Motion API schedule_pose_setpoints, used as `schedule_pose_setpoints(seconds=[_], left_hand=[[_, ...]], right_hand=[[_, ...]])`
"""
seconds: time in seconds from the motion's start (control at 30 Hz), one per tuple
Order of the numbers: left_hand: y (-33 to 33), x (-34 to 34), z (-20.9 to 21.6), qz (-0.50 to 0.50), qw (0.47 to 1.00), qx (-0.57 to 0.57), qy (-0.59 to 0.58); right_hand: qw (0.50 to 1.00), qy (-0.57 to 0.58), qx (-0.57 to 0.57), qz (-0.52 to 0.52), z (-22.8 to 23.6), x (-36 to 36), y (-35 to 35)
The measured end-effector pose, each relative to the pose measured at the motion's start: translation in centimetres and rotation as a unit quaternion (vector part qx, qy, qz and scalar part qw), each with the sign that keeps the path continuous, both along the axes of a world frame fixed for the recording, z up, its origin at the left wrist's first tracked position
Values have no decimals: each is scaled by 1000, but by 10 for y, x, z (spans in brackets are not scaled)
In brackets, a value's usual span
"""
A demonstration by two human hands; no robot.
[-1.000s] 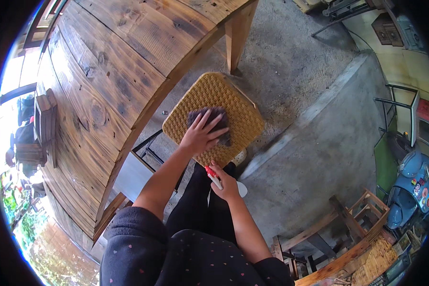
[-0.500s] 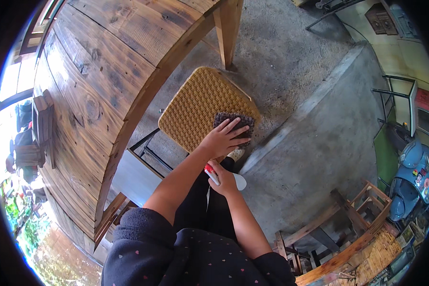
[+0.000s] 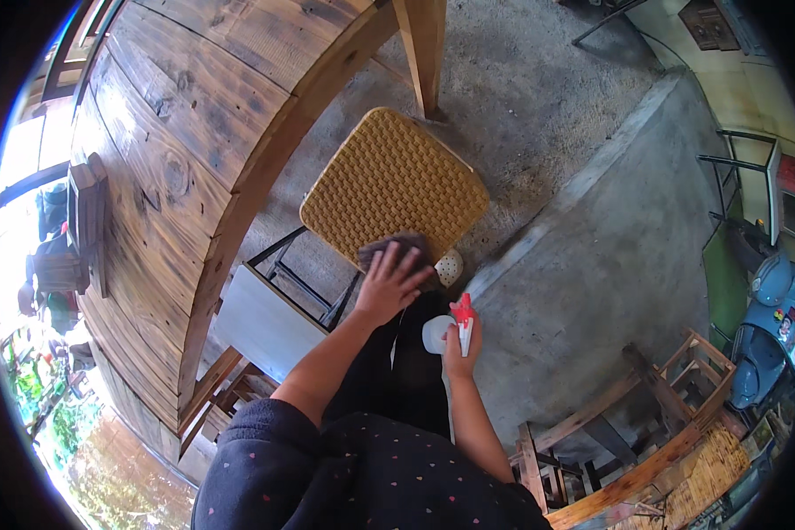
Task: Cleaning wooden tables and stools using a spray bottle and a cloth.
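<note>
Your cloth could slip off the woven stool seat (image 3: 393, 181), since the dark brown cloth (image 3: 416, 242) sits right at the seat's 6 o'clock edge, under your left hand (image 3: 390, 287); pressing down too far out there might also tip the stool toward you. The perforated white shoe (image 3: 449, 268) shows just beside that edge, at 5 o'clock, so a tipping stool could knock it. A careless squeeze of the trigger spray bottle (image 3: 435, 336) might wet the floor or your dark trousers, as it is over neither seat nor cloth. Your left fingers are spread, with clear gaps between them, laid over the cloth rather than curled round it; the seat is at 12 o'clock from that hand. Your right hand (image 3: 462, 355), at 5 o'clock from the seat and apart from it, is closed round the bottle below its red head; you cannot tell from here whether a finger rests on the trigger. The plank table (image 3: 177, 132) stands at 10 o'clock.
</note>
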State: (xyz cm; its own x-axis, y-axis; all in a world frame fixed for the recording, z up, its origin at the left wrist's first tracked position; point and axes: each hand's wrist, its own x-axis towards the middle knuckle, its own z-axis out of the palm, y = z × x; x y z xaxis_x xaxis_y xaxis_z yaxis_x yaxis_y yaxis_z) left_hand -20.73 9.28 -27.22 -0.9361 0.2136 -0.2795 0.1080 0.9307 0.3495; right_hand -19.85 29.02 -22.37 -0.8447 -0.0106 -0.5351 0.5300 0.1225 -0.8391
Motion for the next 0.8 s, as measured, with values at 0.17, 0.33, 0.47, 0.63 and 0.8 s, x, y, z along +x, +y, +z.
schedule_pose_setpoints(seconds=[0.17, 0.33, 0.47, 0.63, 0.8], left_hand=[[-28, -19, -9, -184, 979, 22, 83], [-31, -4, 4, 95, 995, -10, -7], [-26, 0, 6, 96, 994, -57, -12], [-25, 5, 15, 77, 992, -82, -65], [-8, 24, 43, -8, 976, 8, -220]], right_hand=[[990, 4, 122, 69, -1, 34, 53], [981, -36, 180, 58, 16, 65, 96], [979, -77, 185, 33, 37, 77, 125], [988, -76, 133, 19, 75, 68, 138], [966, 86, 197, 142, 104, 54, 130]])
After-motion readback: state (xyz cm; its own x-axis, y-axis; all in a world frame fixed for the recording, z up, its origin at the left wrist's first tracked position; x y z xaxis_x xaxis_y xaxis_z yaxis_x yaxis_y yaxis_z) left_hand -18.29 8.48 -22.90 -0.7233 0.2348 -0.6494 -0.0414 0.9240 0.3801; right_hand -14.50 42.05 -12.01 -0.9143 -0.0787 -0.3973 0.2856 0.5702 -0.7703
